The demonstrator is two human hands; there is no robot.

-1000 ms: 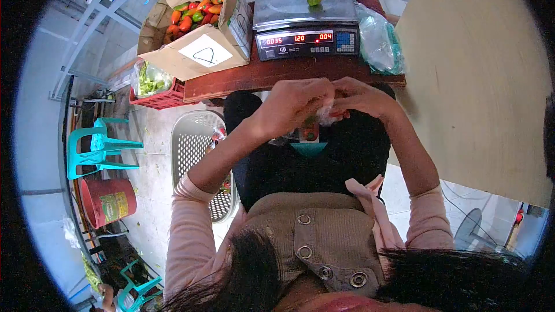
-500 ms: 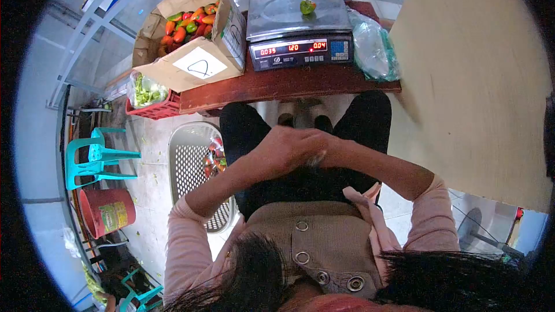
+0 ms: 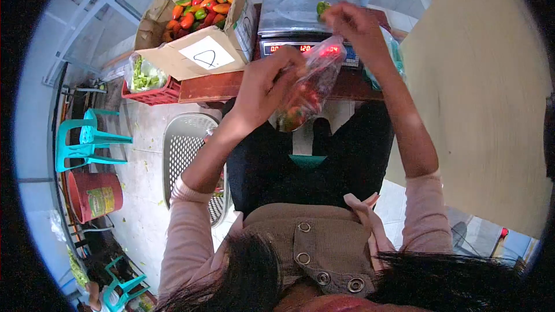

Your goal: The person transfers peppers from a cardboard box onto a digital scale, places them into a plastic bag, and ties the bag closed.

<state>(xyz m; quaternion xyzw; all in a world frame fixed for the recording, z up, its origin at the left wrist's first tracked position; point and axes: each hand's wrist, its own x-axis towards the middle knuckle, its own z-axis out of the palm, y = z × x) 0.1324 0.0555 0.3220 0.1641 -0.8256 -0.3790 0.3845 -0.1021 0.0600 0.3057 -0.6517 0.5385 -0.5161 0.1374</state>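
The left hand (image 3: 267, 84) pinches the plastic bag (image 3: 322, 72) at twelve o'clock, apparently to steady the peppers (image 3: 296, 115) inside. At one o'clock, the right hand (image 3: 355, 28) curls near the green pepper (image 3: 321, 7); its grip I cannot tell.

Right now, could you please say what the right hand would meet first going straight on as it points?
Probably the green pepper on the scale, though how high the right hand hovers is unclear.
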